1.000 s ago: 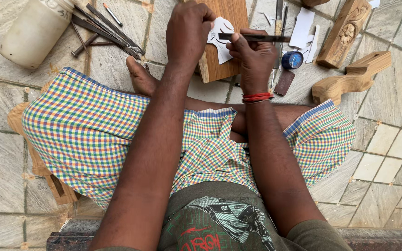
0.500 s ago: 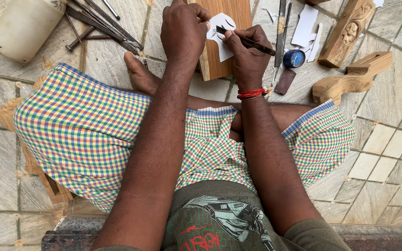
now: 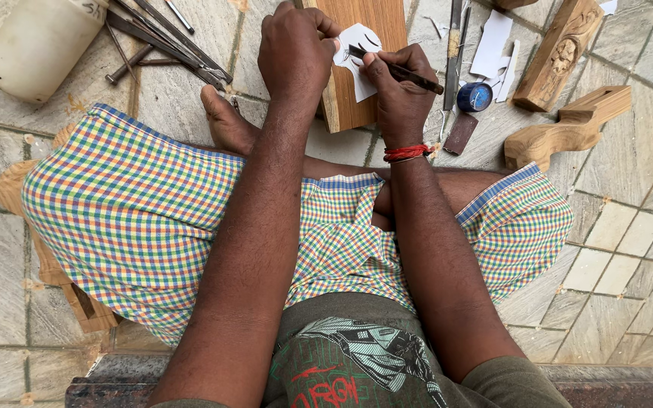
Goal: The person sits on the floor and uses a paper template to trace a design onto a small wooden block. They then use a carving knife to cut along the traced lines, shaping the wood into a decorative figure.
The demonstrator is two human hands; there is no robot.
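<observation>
I sit cross-legged on a stone floor. A wooden board lies in front of me with a white paper cut-out on it. My left hand presses down on the paper and the board's left edge, fingers curled. My right hand grips a dark pencil, its tip touching the paper. A red thread band circles my right wrist.
A pale plastic jar lies at the top left beside several metal chisels. Carved wooden pieces, paper scraps, a small blue round tin and a dark flat block lie at the right.
The pencil has tilted from lying level to slanting down, its tip shifting left on the paper. My left hand stays pressed on the board.
</observation>
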